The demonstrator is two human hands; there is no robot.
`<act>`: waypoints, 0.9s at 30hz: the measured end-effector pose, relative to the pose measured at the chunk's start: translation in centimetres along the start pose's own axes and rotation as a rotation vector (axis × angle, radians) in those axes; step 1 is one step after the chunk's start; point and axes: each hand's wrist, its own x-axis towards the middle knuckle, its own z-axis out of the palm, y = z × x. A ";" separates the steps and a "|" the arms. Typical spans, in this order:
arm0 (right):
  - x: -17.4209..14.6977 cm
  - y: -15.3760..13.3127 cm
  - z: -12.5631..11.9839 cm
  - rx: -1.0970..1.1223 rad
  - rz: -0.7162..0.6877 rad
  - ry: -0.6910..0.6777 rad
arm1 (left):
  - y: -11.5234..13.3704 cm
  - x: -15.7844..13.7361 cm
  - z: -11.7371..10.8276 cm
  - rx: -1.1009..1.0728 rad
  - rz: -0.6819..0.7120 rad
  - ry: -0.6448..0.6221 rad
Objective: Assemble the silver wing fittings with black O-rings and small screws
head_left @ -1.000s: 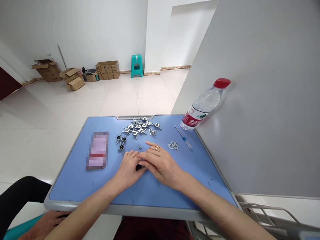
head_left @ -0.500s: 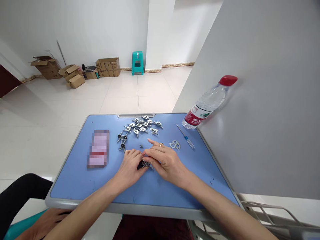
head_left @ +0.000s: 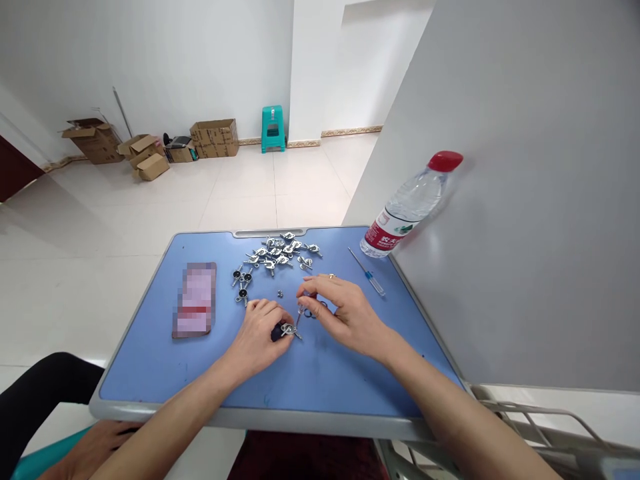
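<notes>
Blue bench (head_left: 325, 387), work under way. My left hand (head_left: 263, 330) curls round a metal fitting (head_left: 288, 329) with a dark body, steadying it near the middle of the bench. My right hand (head_left: 345, 307) pinches a slim tool (head_left: 299, 319) between thumb and fingertips, pointed down at the fitting's right side; at this size I cannot tell whether the tip is seated. I judge this one piece unfinished, since the tool is at it. Just beyond my left hand lie a few tiny metal bits (head_left: 280, 293), apparently unused. Left of these, three black-faced fittings (head_left: 243, 293) sit apart from a larger pile of silvery fittings (head_left: 280, 252) near the far edge; from this division I take the batch to be only partly through. A screwdriver (head_left: 369, 275) lies idle near the bottle (head_left: 400, 217).
</notes>
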 end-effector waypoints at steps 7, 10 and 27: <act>-0.3 0.3 0.7 -0.007 -0.039 -0.091 | -0.1 0.1 0.2 0.009 0.005 0.019; -0.3 0.4 0.9 -0.018 -0.062 -0.098 | -0.1 0.1 0.2 0.010 0.002 0.017; 0.0 0.2 0.1 -0.045 -0.133 -0.163 | -0.2 0.0 0.1 0.008 -0.002 -0.003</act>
